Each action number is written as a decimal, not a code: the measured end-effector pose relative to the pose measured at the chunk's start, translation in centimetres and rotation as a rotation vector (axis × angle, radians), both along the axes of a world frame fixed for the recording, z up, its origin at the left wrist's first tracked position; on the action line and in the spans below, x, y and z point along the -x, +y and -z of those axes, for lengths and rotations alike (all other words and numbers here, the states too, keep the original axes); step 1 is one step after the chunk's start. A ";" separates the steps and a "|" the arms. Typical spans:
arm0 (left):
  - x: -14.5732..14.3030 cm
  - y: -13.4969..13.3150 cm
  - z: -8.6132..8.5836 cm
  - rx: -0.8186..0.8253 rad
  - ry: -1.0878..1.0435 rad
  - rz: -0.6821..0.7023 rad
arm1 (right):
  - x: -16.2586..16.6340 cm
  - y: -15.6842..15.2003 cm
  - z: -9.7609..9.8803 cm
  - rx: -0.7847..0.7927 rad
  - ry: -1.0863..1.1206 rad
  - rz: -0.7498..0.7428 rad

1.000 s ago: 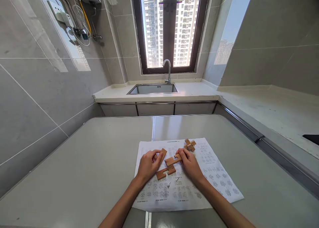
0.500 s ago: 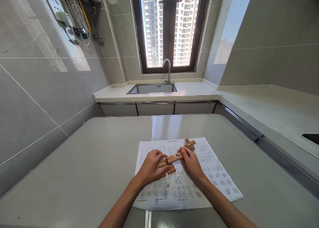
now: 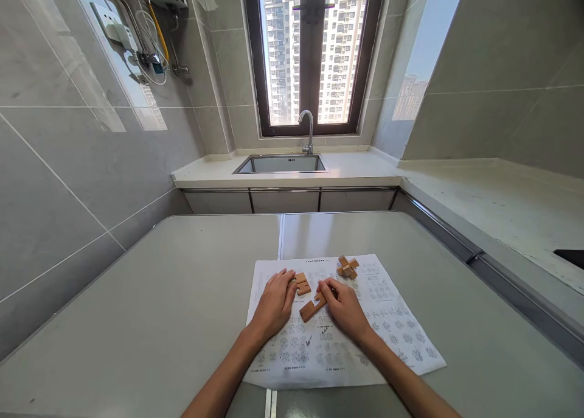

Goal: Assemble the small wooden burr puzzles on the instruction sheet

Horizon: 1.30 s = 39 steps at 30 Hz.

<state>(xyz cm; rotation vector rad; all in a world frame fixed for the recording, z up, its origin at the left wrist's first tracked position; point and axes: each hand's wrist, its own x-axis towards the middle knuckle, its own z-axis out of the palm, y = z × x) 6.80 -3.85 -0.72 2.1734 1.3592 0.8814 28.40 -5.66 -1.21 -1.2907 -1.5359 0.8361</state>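
A notched light-brown wooden puzzle bar [image 3: 312,309] is pinched at its far end in the grip of the right hand [image 3: 343,305], low over a white printed instruction sheet [image 3: 387,320] on the grey bench [image 3: 137,320]. A second, shorter wooden piece [image 3: 302,283] is touched by the left hand [image 3: 275,302], fingers curled on it. An assembled wooden cross puzzle [image 3: 347,266] lies just beyond.

Glossy grey tiled walls [image 3: 68,181] enclose the room. At the far end, a dark-framed window [image 3: 312,53] shows sunlit tower blocks above a steel sink [image 3: 279,163] with curved tap [image 3: 308,129]. A pale grey surface [image 3: 137,308] fills the near ground.
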 end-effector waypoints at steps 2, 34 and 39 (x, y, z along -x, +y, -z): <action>-0.2 -0.3 -0.4 -0.010 0.004 0.017 | 0.2 -0.2 0.0 -0.036 -0.101 -0.010; 0.5 0.7 2.0 -0.156 0.446 -0.362 | 0.3 -0.6 -0.6 -0.025 -0.122 -0.034; 0.9 0.9 1.7 -0.199 0.423 -0.378 | 0.2 -0.6 -0.5 -0.032 -0.135 -0.050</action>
